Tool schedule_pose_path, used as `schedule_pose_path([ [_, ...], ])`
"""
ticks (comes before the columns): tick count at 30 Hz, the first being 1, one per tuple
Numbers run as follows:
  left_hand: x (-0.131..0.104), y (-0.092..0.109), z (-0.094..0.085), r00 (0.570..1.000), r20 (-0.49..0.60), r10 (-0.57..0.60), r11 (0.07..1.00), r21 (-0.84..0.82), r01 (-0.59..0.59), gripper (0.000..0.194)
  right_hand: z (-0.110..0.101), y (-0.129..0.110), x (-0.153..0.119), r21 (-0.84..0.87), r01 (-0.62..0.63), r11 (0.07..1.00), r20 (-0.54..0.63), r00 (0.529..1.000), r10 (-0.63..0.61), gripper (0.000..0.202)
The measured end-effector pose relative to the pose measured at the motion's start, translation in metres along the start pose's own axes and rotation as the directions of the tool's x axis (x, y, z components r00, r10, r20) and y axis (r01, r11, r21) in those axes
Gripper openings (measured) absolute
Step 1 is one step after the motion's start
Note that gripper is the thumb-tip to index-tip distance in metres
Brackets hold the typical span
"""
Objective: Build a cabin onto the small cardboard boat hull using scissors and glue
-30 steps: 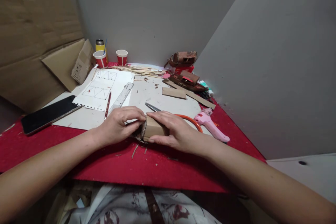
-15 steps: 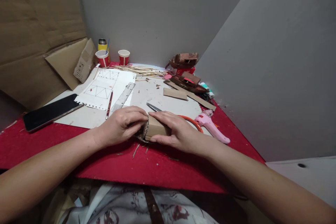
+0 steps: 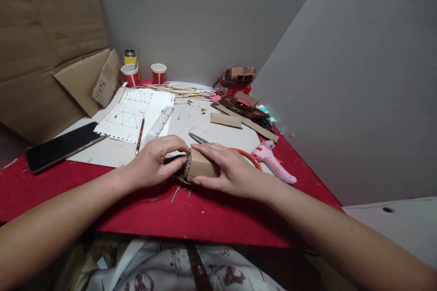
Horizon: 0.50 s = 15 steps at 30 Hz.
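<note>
A small bent piece of brown cardboard (image 3: 202, 165) sits between my hands near the table's front, its rough corrugated edge facing left. My right hand (image 3: 232, 170) is closed over it, thumb along the near side and fingers across the far side. At that left edge, my left hand (image 3: 163, 161) pinches with thumb and fingertips; a dark gap shows between thumb and index finger. Just behind lie scissors (image 3: 198, 138) with orange handles, partly hidden by my right hand. The underside of the cardboard is hidden.
Left are a phone (image 3: 64, 145), a paper with truss drawings (image 3: 134, 104), a pencil (image 3: 139, 136) and a ruler (image 3: 159, 125). Behind stand paper cups (image 3: 159, 74) and thin sticks (image 3: 184, 91). Right are cardboard strips (image 3: 226, 120), model boats (image 3: 244, 104) and a pink glue gun (image 3: 275, 163).
My left index finger has lifted and arched, opening a gap above the thumb at the cardboard's edge. My right hand keeps its hold. The whole view has shifted slightly.
</note>
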State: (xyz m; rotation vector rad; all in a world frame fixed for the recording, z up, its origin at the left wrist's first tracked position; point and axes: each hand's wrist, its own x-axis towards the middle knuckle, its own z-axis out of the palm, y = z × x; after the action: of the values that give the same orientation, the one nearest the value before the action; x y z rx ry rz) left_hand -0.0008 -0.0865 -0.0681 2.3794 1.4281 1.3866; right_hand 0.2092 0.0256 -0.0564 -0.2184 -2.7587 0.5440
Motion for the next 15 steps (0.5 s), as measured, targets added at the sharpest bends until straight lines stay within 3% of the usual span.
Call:
schedule_pose_path([
  [8,0.0011,-0.0043,0.0003,0.999,0.037,-0.030,0.990,-0.140,0.035,0.015,0.0011,-0.0062,0.0040,-0.039,-0.011,0.999,-0.017,1.000,0.010,0.053],
  [15,-0.0002,-0.0036,0.0036,0.999,0.033,-0.043,0.988,-0.148,0.047,0.016,0.0039,-0.0073,0.0045,-0.033,-0.033,0.999,-0.010,0.999,0.032,0.053],
])
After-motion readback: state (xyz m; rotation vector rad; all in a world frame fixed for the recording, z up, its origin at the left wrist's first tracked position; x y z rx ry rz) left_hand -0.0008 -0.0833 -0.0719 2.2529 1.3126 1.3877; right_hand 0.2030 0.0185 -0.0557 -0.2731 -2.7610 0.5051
